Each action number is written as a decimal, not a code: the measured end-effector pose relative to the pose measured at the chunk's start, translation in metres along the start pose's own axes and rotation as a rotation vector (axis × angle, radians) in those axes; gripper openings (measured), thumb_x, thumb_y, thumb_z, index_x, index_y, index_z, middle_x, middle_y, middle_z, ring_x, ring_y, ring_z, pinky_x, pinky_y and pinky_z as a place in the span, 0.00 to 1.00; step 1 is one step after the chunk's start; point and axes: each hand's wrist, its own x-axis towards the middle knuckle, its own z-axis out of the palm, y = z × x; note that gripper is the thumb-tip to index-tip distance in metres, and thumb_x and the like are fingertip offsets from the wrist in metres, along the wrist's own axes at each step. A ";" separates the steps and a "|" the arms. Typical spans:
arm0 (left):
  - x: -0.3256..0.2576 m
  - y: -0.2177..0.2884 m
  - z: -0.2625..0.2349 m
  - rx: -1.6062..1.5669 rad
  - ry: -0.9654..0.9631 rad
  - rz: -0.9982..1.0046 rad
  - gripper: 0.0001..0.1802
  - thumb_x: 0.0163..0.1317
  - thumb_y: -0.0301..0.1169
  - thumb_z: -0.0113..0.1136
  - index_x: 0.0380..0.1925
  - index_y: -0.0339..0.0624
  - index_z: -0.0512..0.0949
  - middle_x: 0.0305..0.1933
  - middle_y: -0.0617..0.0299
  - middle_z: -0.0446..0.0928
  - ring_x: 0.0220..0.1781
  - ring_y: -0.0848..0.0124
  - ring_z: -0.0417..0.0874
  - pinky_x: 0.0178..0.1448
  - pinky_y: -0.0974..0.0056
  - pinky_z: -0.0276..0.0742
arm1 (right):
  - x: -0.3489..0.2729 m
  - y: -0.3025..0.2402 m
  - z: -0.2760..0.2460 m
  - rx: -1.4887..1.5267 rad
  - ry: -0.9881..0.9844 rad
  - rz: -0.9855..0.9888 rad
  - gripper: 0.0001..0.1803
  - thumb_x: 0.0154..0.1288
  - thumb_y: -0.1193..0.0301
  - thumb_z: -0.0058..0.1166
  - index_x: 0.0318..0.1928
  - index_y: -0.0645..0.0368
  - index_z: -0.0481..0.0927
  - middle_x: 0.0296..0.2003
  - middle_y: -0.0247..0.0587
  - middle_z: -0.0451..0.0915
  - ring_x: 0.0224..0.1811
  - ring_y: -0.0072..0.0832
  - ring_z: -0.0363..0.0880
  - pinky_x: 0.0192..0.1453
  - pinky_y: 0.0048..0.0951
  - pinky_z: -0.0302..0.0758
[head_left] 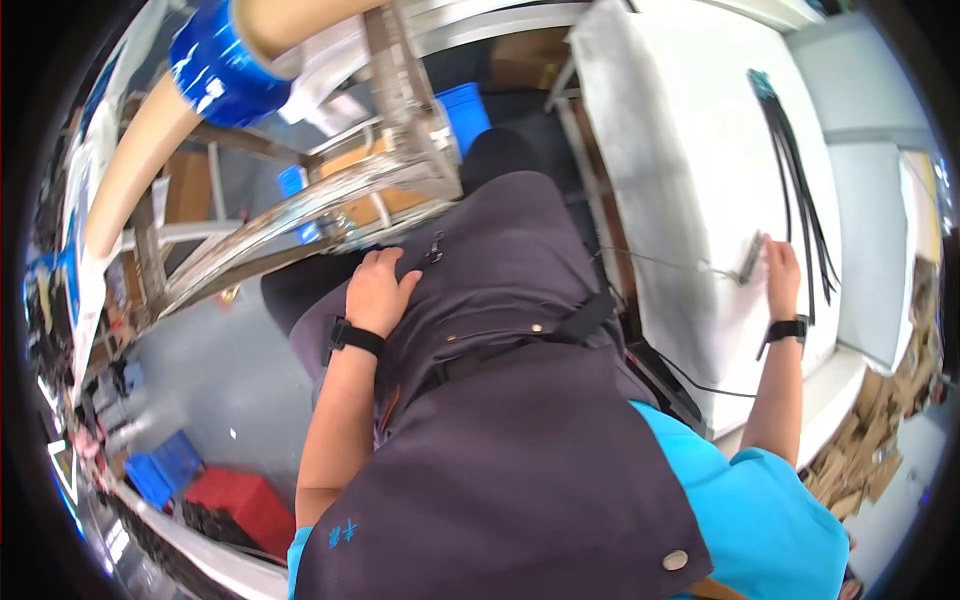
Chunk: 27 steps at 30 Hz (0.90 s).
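Reaching out to the side, the person has the right hand (783,275) over the white table (680,150), its fingertips at a small grey thing (749,262) with a dark, slim body. That thing lies or is held close above the tabletop, to the left of the fingers; whether they pinch it or merely touch it cannot be told. A thin cord (668,262) seems to run from it across the white surface and over the near edge toward the person. Just beyond the right hand lies a bundle of black strips (778,130), bunched at a teal end (760,82) and fanning out down the table, apart from the grey thing.

The left hand (378,290) holds nothing visible: it rests palm down on the dark apron (540,450) over the lap, fingers loosely extended, thumb apart.

The step in hand looks like one-handed handling of the corded thing, either taking it up or putting it down; a single view does not settle which. Either way, the next move seems to call for a sure grip, enough slack in the cord, and fingers kept clear of the neighbouring strips.
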 end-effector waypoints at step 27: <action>-0.068 0.094 -0.113 -1.220 0.028 0.150 0.07 0.62 0.22 0.57 0.40 0.36 0.74 0.34 0.67 0.76 0.31 0.83 0.74 0.36 0.76 0.72 | -0.189 -0.322 0.105 1.269 -1.182 -0.346 0.17 0.74 0.67 0.40 0.57 0.63 0.69 0.52 0.45 0.74 0.56 0.30 0.72 0.61 0.33 0.67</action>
